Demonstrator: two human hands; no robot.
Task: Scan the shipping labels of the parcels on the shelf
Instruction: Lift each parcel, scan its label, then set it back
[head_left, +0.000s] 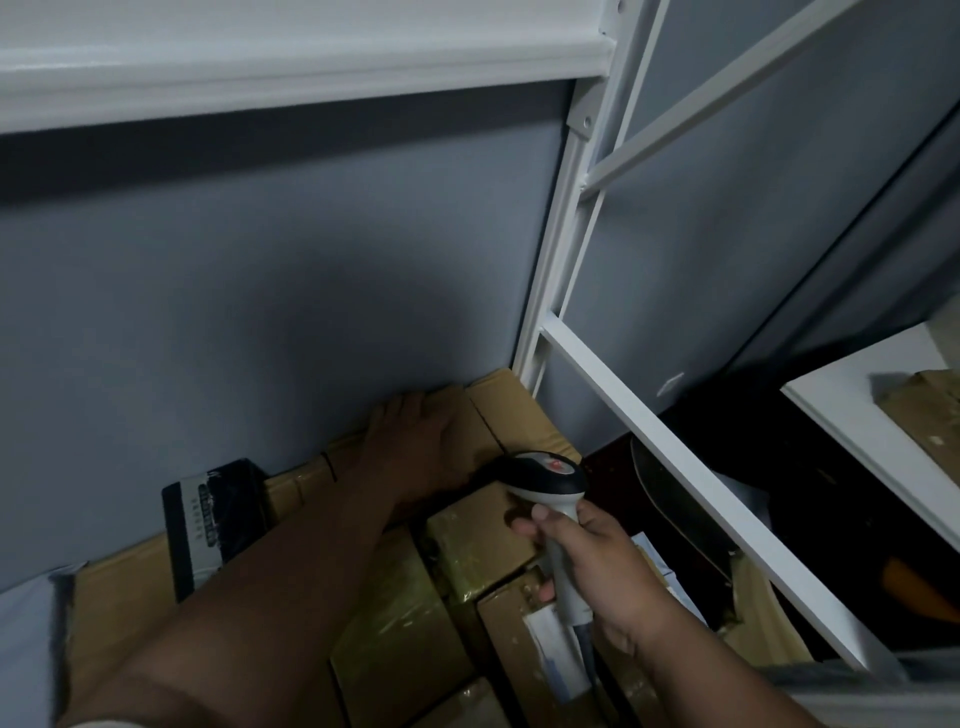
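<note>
Parcels are crowding the lower centre of the frame, brown boxes packed edge to edge on the shelf against a grey wall (260, 291). The left hand (410, 441) is reaching to the back, lying on the rear box (498, 415) at centre; fingers appear flat and spread on the cardboard, though the light is dim and the fingertips are hard to make out. The right hand (597, 561), lower right of centre, is gripping the scanner (545, 483) with fingers curled round its pale handle, the dark head pointing left and down toward the taped box (478, 545) just below it. A white label (545, 644) is showing on the box (519, 634) at lower centre, partly hidden behind the handle and wrist. A dark packet (213, 519) is standing at lower left against the wall. The white frame (561, 234) is running up the right half. Judgement: the step in hand is finding and reading the next label. No label is visible on the rear box from here, so tipping it forward with the left hand would likely be needed to expose one. To do it well: be keeping the scanner head tilted slightly off square to the label, since the glossy tape is likely to glare, and be holding the box steady while aiming. The near label looks the easier target; the wrist would need drawing back to clear it.
</note>
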